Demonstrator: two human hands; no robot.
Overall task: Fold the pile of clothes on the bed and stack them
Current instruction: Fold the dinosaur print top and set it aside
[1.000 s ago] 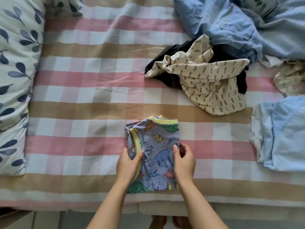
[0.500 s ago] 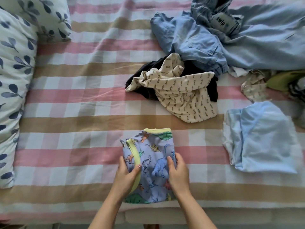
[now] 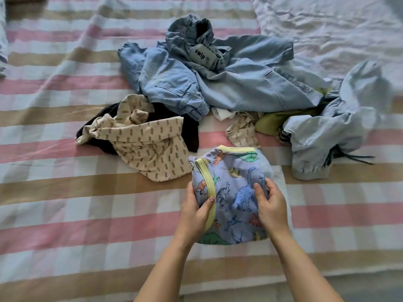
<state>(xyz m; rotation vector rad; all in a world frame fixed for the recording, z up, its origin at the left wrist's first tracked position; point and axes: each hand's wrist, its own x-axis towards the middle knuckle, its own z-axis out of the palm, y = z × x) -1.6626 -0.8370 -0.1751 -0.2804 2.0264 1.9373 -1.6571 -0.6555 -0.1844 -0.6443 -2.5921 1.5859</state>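
A folded lilac dinosaur-print garment with yellow trim is held just above the checked bedsheet. My left hand grips its left edge, thumb on the yellow trim. My right hand grips its right edge, thumb on top. A pale cloth edge shows under its right side. Behind lies the unfolded pile: a cream patterned top over a black garment, blue denim clothes, a light blue shirt, and a green piece.
A rumpled white sheet covers the far right of the bed. The bed's near edge runs along the bottom of the view. Bare checked sheet lies to the left of my hands.
Both hands have carried the folded dinosaur garment to the right, over where the folded light blue piece lay. The view has swung right, and the pillows are out of sight.
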